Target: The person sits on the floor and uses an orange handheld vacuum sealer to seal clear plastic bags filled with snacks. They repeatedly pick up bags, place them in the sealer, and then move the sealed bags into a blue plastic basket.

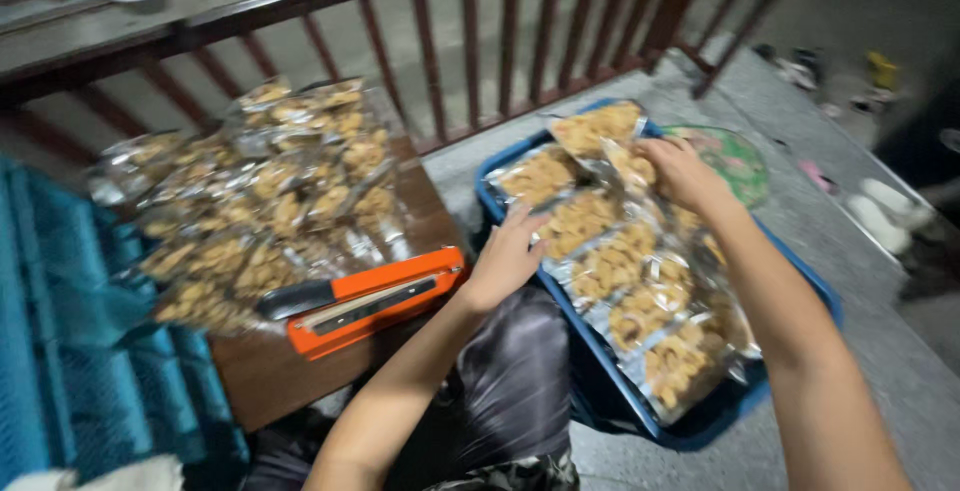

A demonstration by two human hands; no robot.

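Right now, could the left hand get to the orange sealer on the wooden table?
Probably yes. The left hand rests at the blue tray's near edge, just beside the orange sealer, and nothing lies between them. It seems to hold nothing.

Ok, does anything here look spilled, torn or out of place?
Nothing stands out. The snack bags lie overlapped in the blue tray, none visibly torn or spilled, though the picture is blurred. The left hand and right hand rest on them.

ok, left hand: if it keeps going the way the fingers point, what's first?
The left hand points up and to the right, fingertips at the blue tray's rim. First contact looks like the clear snack pouch just ahead, though depth is unclear.
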